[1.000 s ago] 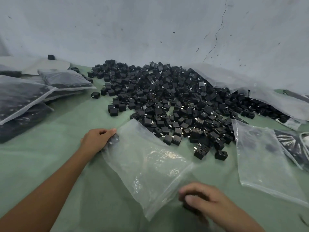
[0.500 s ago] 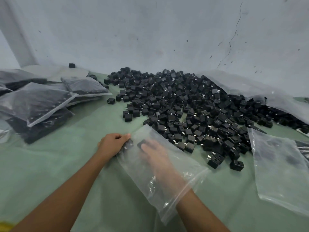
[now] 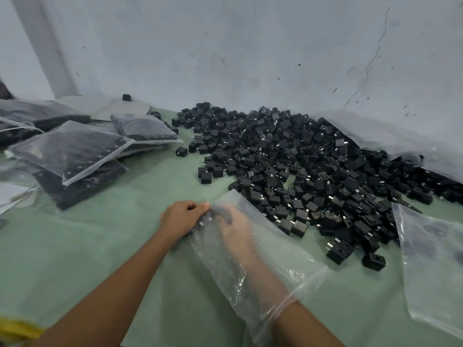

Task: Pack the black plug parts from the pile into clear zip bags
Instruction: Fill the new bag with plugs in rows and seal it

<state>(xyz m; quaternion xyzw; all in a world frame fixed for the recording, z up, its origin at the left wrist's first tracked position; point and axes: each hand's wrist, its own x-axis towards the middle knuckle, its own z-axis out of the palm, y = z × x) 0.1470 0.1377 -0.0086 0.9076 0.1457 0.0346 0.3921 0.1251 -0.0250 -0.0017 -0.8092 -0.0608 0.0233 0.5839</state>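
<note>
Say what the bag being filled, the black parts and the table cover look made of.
Bag: thin glossy clear plastic film; it crinkles, and the right hand shows through. Black parts: probably hard moulded plastic, matte, with metal-looking prongs. Table cover: matte pale green, perhaps cloth or sheeting; softly wrinkled.

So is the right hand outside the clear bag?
No, the right hand is inside the clear zip bag, seen through the plastic up past the wrist.

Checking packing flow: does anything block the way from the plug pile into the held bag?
Only the person's own right hand, deep inside the clear bag through its near mouth. The pile lies just beyond.
</note>
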